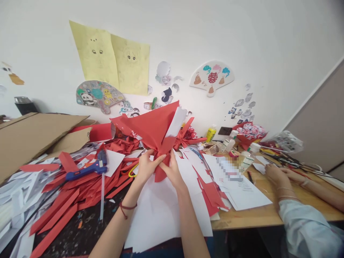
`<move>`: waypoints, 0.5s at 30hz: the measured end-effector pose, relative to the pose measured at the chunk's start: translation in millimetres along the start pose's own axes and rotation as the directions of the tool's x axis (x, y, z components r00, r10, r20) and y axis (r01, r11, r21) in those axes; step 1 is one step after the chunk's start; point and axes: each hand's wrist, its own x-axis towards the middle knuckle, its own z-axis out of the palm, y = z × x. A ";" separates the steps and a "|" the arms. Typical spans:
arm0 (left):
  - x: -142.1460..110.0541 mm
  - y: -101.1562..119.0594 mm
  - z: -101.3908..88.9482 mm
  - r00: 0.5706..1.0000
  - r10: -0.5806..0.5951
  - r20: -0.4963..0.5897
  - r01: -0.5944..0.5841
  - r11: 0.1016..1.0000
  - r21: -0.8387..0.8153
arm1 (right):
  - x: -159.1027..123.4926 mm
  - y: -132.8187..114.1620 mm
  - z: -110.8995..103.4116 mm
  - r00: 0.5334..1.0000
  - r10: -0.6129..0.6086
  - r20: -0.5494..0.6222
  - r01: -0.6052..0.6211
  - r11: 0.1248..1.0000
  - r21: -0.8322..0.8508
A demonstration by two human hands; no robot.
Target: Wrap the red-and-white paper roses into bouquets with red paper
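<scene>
Both my hands pinch the narrow waist of a red paper bouquet wrapper (pixel 150 125), which flares out above them and shows a white inner fold at its right. My left hand (pixel 149 165) wraps its left side, and my right hand (pixel 170 168) closes on the right, the thumbs meeting in front. A short red tail of the paper hangs below my thumbs. Beneath my hands lie white paper sheets (pixel 158 211). Left of my left hand, a blue glue gun (pixel 90 167) with a glue stick rests on red paper strips (pixel 59 206). What the wrapper holds inside is hidden.
Cardboard (pixel 34 132) and white paper scraps (pixel 20 200) cover the left. At right are a yellow bottle (pixel 211 133), a finished red bouquet (pixel 249 132) and a printed sheet (pixel 242 193). A co-worker's hands (pixel 276 175) work at the wooden table (pixel 242 218).
</scene>
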 end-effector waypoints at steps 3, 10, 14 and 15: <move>-0.3 -1.2 2.3 0.996 0.016 -0.083 -0.015 1.000 0.015 | -0.5 7.0 2.8 0.990 -0.084 -0.114 0.063 0.982 -0.179; -4.1 6.2 -1.7 0.992 0.062 -0.108 -0.046 0.989 0.143 | -1.8 10.4 6.8 0.981 -0.096 -0.167 0.059 0.975 -0.213; -5.8 15.2 -6.3 0.996 0.053 -0.075 -0.023 0.937 0.347 | 1.0 13.0 5.8 0.995 0.021 -0.101 -0.027 0.998 -0.063; -6.0 17.5 -7.8 0.996 0.057 -0.061 -0.028 0.916 0.401 | 1.5 14.2 5.2 0.995 0.058 -0.079 -0.060 0.998 -0.018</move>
